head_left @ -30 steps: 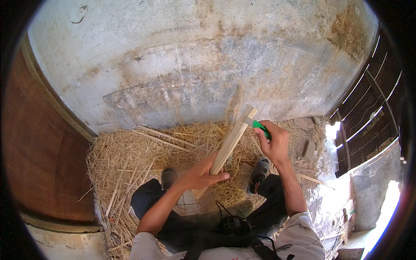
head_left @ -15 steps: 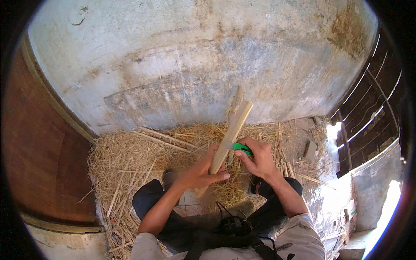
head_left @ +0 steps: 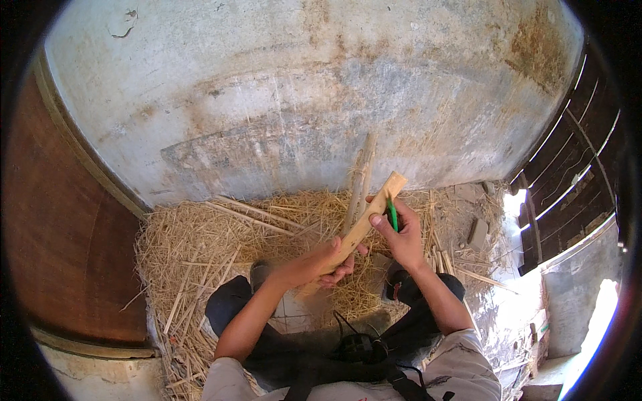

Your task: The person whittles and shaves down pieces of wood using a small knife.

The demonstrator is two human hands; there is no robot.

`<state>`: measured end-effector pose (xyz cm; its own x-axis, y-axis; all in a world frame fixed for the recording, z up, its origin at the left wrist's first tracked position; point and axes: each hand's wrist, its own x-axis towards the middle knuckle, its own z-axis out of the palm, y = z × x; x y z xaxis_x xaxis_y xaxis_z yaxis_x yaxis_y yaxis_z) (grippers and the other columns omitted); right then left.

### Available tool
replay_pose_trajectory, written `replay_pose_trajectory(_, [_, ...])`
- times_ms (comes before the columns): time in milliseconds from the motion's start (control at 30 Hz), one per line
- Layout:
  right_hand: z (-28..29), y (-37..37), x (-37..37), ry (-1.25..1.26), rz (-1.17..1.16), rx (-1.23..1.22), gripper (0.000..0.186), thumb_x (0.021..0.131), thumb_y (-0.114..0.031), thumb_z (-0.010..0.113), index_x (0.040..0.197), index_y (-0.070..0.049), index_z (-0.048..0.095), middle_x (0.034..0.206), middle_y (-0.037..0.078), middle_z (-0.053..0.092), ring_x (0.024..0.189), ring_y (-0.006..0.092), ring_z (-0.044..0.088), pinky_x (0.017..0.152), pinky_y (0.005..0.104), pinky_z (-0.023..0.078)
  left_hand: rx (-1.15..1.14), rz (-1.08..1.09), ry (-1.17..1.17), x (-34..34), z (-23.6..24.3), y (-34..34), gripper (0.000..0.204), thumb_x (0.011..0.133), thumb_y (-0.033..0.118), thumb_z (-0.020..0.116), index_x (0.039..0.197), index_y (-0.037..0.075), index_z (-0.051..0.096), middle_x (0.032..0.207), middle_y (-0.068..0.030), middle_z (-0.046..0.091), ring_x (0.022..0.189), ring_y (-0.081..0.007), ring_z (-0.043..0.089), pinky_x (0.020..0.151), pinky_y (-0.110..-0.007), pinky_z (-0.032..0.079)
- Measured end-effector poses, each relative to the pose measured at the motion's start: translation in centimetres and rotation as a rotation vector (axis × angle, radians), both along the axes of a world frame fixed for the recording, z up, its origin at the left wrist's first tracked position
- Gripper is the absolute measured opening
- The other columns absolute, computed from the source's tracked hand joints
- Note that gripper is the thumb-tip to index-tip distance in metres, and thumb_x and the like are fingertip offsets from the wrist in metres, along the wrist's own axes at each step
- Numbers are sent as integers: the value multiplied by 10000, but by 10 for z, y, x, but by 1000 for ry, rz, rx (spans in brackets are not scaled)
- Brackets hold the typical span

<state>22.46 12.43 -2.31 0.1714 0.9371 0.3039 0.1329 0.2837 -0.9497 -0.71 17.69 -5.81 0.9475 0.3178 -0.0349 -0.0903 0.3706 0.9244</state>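
My left hand [head_left: 313, 266] is wrapped round the lower part of a flat, pale bamboo slat [head_left: 359, 234]. The slat slants up and to the right, its broad face showing. My right hand [head_left: 406, 242] grips a green utility knife [head_left: 392, 217] near the slat's far end, thumb resting against the slat's edge. The knife stands nearly upright along the slat's right side, and its blade is hard to make out. Behind the slat, other bamboo pieces [head_left: 364, 160] lean against the wall.
Straw-like shavings [head_left: 190, 234] cover the floor around my feet, with long thin strips [head_left: 251, 214] among them. A stained wall [head_left: 301, 113] rises ahead. A brown wooden door [head_left: 80, 220] stands at left. A brick-like block [head_left: 478, 233] lies at right.
The slat has tilted to the right and rolled to show its broad face. My right hand has moved up toward its far end, and the knife has turned from pointing left to nearly upright.
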Motion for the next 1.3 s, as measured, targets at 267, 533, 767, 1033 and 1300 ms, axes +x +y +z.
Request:
replay_pose_trajectory(267, [-5,5,15,101,-183,-126,194,1020,-229,773,1003,-44,717,749,-73,564,648,41,461,583,264,377,727,486,135,-5,6,6,650,1121,577,488,1472,32,533,1071,-119,691,957,-227,670,863,-396,543])
replay_pose_trajectory(533, [-2,13,24,298,-276,43,275,1023,-301,775,926,-105,609,678,-107,466,540,27,364,490,271,256,458,619,427,-42,-8,39,857,1077,703,448,1593,19,420,1520,-218,558,1292,-321,665,1038,-450,568])
replay_pose_trajectory(767, [-21,1,24,-194,-364,272,188,955,-173,825,1066,-31,772,887,26,721,765,141,630,681,340,498,-301,578,-23,-14,-17,39,675,1125,484,540,1570,17,345,1559,-250,493,1304,-369,664,1084,-476,591])
replay_pose_trajectory(1033, [-11,-15,2,-979,240,486,551,766,-97,833,1308,-164,760,1188,86,755,933,245,760,761,358,621,-259,1087,-161,-27,-33,79,707,1031,22,590,1634,19,221,1360,-302,666,1216,-324,718,982,-397,647])
replay_pose_trajectory(1300, [-12,-4,6,-1141,83,202,636,799,-125,766,1423,-195,663,1262,109,729,1006,381,747,849,474,614,-217,1327,-282,-68,-16,91,753,998,11,625,1641,43,233,1343,-281,689,1160,-242,736,831,-310,665])
